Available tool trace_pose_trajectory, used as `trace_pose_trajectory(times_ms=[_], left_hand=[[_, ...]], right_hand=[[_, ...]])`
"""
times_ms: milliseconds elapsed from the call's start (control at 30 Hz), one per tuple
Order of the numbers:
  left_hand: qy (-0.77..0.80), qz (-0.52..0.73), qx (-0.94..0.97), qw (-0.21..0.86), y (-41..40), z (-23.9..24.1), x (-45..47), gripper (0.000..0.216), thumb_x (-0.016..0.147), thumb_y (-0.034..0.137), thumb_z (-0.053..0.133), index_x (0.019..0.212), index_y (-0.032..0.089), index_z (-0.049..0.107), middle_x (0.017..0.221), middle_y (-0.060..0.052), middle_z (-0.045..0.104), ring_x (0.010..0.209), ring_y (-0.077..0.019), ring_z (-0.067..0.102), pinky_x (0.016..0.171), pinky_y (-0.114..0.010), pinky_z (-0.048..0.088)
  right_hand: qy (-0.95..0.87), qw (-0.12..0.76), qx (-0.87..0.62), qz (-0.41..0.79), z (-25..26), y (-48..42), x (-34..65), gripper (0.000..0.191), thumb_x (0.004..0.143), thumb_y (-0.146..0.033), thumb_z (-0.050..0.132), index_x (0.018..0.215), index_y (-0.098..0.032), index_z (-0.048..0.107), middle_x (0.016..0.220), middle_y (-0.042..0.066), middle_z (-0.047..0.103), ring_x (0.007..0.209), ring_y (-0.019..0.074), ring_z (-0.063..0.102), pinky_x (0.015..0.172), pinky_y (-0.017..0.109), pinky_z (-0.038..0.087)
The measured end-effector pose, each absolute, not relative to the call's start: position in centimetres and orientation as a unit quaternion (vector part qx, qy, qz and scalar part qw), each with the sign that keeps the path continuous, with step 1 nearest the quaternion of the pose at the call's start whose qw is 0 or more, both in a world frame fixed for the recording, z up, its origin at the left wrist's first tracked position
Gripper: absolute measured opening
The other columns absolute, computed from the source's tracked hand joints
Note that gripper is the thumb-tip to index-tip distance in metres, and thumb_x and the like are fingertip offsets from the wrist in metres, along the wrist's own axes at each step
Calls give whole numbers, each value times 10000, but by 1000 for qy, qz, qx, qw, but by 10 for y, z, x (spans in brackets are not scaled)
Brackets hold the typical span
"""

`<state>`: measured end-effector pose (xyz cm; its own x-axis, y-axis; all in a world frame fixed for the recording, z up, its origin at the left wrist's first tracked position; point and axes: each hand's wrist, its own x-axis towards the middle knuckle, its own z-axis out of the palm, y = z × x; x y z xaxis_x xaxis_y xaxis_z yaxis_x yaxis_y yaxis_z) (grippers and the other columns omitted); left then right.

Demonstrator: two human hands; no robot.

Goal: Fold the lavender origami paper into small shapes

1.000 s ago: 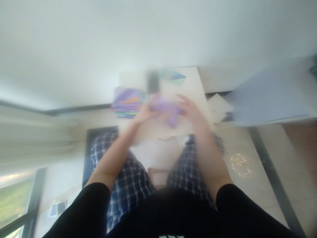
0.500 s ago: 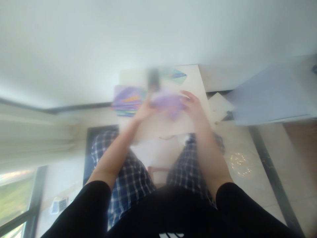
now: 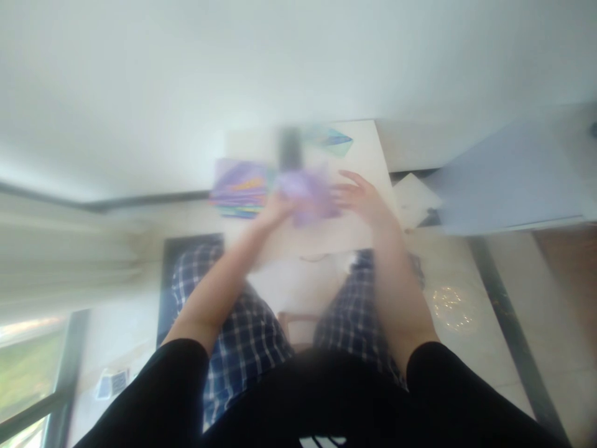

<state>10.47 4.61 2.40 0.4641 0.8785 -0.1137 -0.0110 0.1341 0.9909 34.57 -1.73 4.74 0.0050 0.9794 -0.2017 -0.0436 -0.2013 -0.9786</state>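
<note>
**Thin purple sheet of what looks like paper (image 3: 313, 196) has turned a broader face between the hands**

Since the frame half a second ago, the bare right hand (image 3: 361, 198) has also shifted slightly outward, its fingers now looser.

In the head view, the purple sheet is above the middle of the white rectangular table (image 3: 367, 152). The bare left hand (image 3: 276, 210) appears to pinch its near-left side, thumb over the face, probably to steady it while the other side is handled. The right hand's fingers are apart at the sheet's right side, perhaps to guide or turn that edge; blur hides whether they touch it.

At the table's left edge lies a flat purple stack with orange and blue marks (image 3: 240, 185), likely put there to be near the left hand and out of the way. Toward the table's far edge lies a pointed teal-and-blue flat piece (image 3: 339, 140), presumably set aside from the handling. Left of that piece stands or lies a dark, blurred object (image 3: 290, 149); its purpose cannot be told. The knees in dark-blue checked cloth trousers (image 3: 247, 330) flank the table's near edge, which brings the work close to the body.
</note>
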Motion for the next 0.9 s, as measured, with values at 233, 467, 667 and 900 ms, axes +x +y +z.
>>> trace_pose_trajectory(times_ms=[233,467,667,900], left_hand=[[306,162,586,733,8,51,75,483,666,356,857,1052,126,678,902,-74,734,841,-214,712,736,-303,590],[331,145,573,735,-6,45,64,811,750,375,811,1454,215,444,1102,-109,736,865,-244,745,699,-318,613],[354,259,682,585,12,29,71,752,817,474,746,1470,235,458,1150,-114,717,925,-233,729,819,-344,614],[396,364,801,262,14,19,80,460,939,513,581,1320,257,599,1457,-125,537,1391,-319,467,1156,-533,384]], right_hand=[[-576,340,-481,566,82,-47,340,586,710,-443,836,1246,-264,684,1345,94,677,1235,288,640,1078,498,507],[-567,366,-491,551,75,-72,306,431,719,-340,824,1136,-258,758,1164,53,765,1108,257,704,1039,432,522],[-535,398,-548,505,45,-58,307,313,703,-348,818,980,-207,782,1012,44,789,952,231,721,924,399,561],[-350,547,-562,513,18,-41,305,391,631,-401,858,957,-234,721,960,1,766,909,189,708,894,351,567]])
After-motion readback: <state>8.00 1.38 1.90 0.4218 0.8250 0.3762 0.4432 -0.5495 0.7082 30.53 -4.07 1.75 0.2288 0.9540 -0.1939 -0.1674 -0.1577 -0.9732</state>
